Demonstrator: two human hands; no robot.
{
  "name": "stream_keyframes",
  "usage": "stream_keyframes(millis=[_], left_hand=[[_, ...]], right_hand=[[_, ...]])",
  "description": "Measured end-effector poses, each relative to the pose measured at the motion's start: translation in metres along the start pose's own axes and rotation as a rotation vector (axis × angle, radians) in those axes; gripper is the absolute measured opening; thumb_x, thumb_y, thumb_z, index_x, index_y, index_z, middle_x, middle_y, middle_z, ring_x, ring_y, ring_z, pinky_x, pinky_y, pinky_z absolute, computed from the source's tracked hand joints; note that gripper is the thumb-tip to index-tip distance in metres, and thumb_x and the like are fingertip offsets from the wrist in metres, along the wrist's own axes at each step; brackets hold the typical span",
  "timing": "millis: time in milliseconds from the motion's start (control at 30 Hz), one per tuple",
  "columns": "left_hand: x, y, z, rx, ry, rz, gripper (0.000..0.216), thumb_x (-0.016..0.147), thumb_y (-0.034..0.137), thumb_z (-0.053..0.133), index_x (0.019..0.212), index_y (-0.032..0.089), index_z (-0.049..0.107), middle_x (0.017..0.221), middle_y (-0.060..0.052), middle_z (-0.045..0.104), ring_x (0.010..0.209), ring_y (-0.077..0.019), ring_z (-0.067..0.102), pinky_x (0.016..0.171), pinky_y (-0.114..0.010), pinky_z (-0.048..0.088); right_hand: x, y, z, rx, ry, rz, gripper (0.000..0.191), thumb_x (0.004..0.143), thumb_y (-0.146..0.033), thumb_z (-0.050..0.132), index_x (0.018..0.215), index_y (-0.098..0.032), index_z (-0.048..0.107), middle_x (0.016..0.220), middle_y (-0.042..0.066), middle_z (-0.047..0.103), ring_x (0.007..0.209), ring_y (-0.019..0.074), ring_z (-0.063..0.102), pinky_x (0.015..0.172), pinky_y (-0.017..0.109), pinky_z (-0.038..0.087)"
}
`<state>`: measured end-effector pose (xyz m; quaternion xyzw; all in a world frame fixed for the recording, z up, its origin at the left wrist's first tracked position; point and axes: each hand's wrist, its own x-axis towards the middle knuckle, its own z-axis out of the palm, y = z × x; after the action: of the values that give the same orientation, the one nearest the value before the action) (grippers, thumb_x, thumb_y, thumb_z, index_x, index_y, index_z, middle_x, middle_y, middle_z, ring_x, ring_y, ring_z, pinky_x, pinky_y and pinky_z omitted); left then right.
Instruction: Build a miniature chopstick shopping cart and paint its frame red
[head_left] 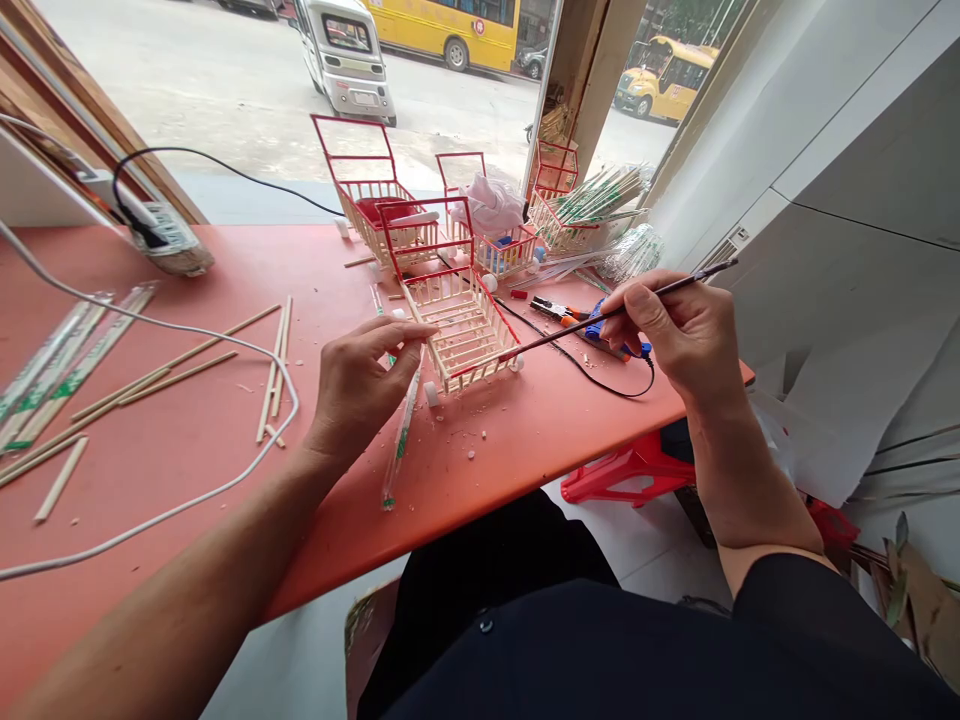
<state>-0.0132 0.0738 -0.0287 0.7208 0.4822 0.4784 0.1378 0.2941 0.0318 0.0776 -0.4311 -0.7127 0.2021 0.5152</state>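
A small cart model (463, 325) of pale wooden sticks with a red frame and white wheels stands on the orange table (187, 440). My left hand (360, 385) rests beside its left edge, fingers curled against the frame, steadying it. My right hand (675, 330) pinches a thin dark paintbrush (600, 318), whose red tip touches the cart's lower right rim. A wrapped chopstick packet (401, 440) lies under my left hand.
Other red-framed cart models (382, 200) stand at the table's far side by wrapped chopstick bundles (600, 200). Loose wooden sticks (274, 370) and packets (60, 360) lie left. A white cable (247, 470), a black cord (585, 370), pliers (555, 310) and a red stool (622, 465) are nearby.
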Motion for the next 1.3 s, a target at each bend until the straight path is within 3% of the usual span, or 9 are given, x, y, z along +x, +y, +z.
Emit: stream_keyframes(millis=[300, 733, 933, 1133, 1300], left_hand=[[-0.001, -0.001, 0.0, -0.002, 0.01, 0.015, 0.023, 0.097, 0.029, 0.061, 0.098, 0.026, 0.084, 0.101, -0.003, 0.082, 0.087, -0.0197, 0.075, 0.084, -0.034, 0.059], [-0.001, -0.003, 0.001, 0.001, 0.017, 0.028, 0.024, 0.097, 0.028, 0.061, 0.102, 0.027, 0.084, 0.102, -0.003, 0.083, 0.085, -0.0189, 0.075, 0.083, -0.032, 0.058], [-0.001, -0.003, 0.001, 0.012, 0.019, 0.031, 0.024, 0.097, 0.027, 0.061, 0.103, 0.027, 0.084, 0.102, -0.002, 0.082, 0.085, -0.0187, 0.075, 0.083, -0.032, 0.058], [-0.001, -0.003, 0.001, 0.019, 0.015, 0.022, 0.024, 0.097, 0.027, 0.061, 0.103, 0.027, 0.084, 0.101, -0.002, 0.082, 0.085, -0.0185, 0.075, 0.083, -0.031, 0.059], [-0.002, -0.004, 0.002, 0.011, 0.035, 0.05, 0.025, 0.098, 0.029, 0.061, 0.103, 0.026, 0.085, 0.101, -0.003, 0.083, 0.085, -0.0183, 0.075, 0.082, -0.032, 0.058]], right_hand=[[-0.004, -0.005, 0.022, 0.093, -0.07, 0.006, 0.042, 0.097, -0.063, 0.075, 0.087, -0.023, 0.08, 0.074, 0.003, 0.077, 0.059, 0.014, 0.069, 0.056, 0.031, 0.061], [0.002, 0.015, -0.017, -0.064, 0.031, -0.024, 0.039, 0.097, -0.065, 0.075, 0.083, -0.029, 0.082, 0.07, 0.004, 0.076, 0.056, 0.0152, 0.069, 0.047, 0.031, 0.05], [0.001, 0.014, -0.014, -0.027, 0.04, -0.025, 0.037, 0.097, -0.064, 0.075, 0.084, -0.029, 0.081, 0.071, 0.004, 0.077, 0.056, 0.0153, 0.068, 0.046, 0.032, 0.046], [-0.003, 0.012, -0.004, 0.011, -0.034, -0.005, 0.039, 0.101, -0.061, 0.072, 0.087, -0.025, 0.082, 0.078, 0.004, 0.079, 0.059, 0.0145, 0.07, 0.05, 0.031, 0.054], [-0.001, 0.019, -0.016, -0.048, 0.038, -0.047, 0.035, 0.1, -0.058, 0.075, 0.086, -0.026, 0.082, 0.07, 0.001, 0.076, 0.056, 0.013, 0.069, 0.044, 0.026, 0.051]])
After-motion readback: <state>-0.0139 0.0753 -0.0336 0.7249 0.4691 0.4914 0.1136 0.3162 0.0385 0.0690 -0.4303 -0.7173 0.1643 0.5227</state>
